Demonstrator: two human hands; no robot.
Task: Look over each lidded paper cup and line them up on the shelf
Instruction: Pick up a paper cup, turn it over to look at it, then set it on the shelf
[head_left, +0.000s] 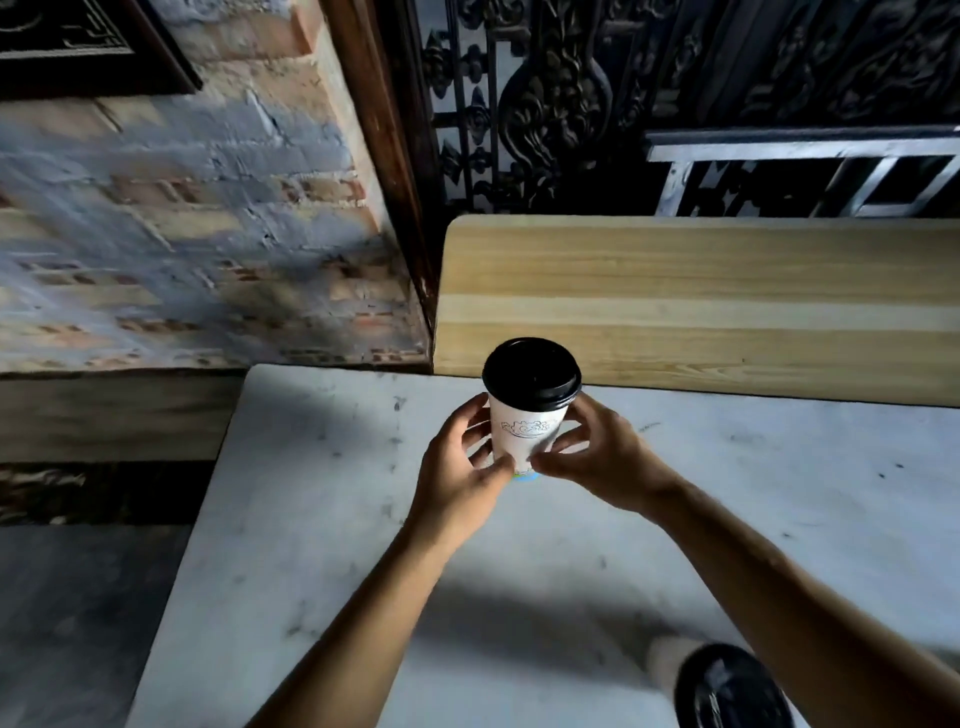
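- The paper cup (525, 431) is gripped low on its wall between the left hand (460, 475) and right hand (605, 457).
- It is judged light and crushable; the wall is best held gently, not the black lid (531, 371).

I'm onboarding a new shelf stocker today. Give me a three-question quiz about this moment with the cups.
1. True or false: the held cup has its black lid on.
2. Which hands grip that cup? A) left only B) right only C) both
3. Fill in: a second lidded cup sits near the picture's bottom ____ corner.

Key:
1. True.
2. C: the left hand and right hand both curl their fingers round the cup's lower wall, in front of the wooden shelf and over the white table.
3. Right.
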